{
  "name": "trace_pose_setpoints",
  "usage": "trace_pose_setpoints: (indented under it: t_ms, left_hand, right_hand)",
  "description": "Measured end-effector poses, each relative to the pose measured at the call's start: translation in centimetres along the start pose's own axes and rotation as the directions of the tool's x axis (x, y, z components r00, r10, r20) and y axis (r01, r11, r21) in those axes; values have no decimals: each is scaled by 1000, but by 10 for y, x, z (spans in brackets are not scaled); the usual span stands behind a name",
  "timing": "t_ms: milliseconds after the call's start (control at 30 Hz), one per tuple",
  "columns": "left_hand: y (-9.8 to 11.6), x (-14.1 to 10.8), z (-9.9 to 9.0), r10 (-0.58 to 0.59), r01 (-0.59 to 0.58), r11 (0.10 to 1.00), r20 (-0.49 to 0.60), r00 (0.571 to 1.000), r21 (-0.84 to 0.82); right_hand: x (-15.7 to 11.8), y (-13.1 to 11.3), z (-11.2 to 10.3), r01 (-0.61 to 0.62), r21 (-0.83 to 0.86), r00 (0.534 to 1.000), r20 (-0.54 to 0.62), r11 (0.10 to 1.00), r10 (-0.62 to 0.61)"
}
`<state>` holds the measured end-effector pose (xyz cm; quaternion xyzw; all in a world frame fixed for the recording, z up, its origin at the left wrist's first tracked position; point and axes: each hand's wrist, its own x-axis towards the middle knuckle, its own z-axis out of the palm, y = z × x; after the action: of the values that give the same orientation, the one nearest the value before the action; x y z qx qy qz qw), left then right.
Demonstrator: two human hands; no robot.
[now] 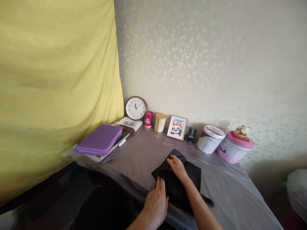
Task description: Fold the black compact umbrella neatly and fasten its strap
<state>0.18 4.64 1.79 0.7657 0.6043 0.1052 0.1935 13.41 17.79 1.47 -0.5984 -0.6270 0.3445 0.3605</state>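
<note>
A black cloth item (193, 174), perhaps a bag or a folded garment, lies at the front of the table; its exact kind does not show. A narrow black strip (207, 200) sticks out from its right side. My right hand (177, 166) rests on the upper part of the cloth, fingers curled into it near a raised, folded bit (178, 155). At the cloth's near left edge is my left hand (157, 198), its fingers stretched out and touching the fabric, thumb apart. The fingertips of both hands are partly hidden.
A purple zip folder (99, 139) lies on books at the left. Along the wall stand a clock (136, 108), a pink can (148, 119), a yellow can (160, 123), a panda picture frame (177, 127), a small black device (191, 135), a white tub (210, 139) and a pink tub (235, 147).
</note>
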Motion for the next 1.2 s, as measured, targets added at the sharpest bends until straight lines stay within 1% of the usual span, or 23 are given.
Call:
trace_pose_setpoints:
  t_ms: [67,133,267,333,467,600,667,767,833,900,1000,1100,1200]
  left_hand:
    - [0,-7,-6,-32,32,999,-19,999,9]
    - [2,-12,-12,-36,37,999,-27,999,29]
    - [6,-14,-16,70,-70,995,-4,998,75]
    - [6,-10,-13,115,-114,988,-4,993,100]
    - [3,-2,-5,150,-150,977,13,989,151]
    - [2,2,-4,128,-136,975,57,990,174]
    - [3,2,-4,118,-126,975,57,991,183]
    - [3,2,-4,109,-119,973,62,992,197]
    - [3,2,-2,103,-114,974,69,992,196]
    - [1,1,-1,104,-113,975,60,993,189]
    - [0,0,1,112,-117,977,40,993,176]
    - [0,0,3,106,-113,976,52,993,188]
    - [-1,1,6,109,-118,972,54,993,205]
  right_hand:
    - [0,0,0,-3,-24,999,44,1000,4]
    - [-1,-2,0,5,-38,996,88,999,-2]
    - [-4,-10,-2,65,-31,982,182,997,-58]
    - [-6,-13,-3,83,-44,979,191,996,-73]
    - [-9,-13,-4,97,-42,981,172,994,-89]
    - [-12,-13,-3,102,-38,985,145,994,-95]
    - [-16,-18,-3,91,14,987,131,996,-92]
    - [-30,-31,-7,89,156,988,110,984,-107]
    - [-41,-41,-12,125,226,983,101,966,-151]
    - [-50,-45,-18,171,250,977,81,953,-196]
    - [-58,-39,-24,205,222,977,6,953,-211]
    - [-65,-29,-24,238,172,971,-53,956,-232]
    - [-76,-31,-19,308,98,951,-12,946,-309]
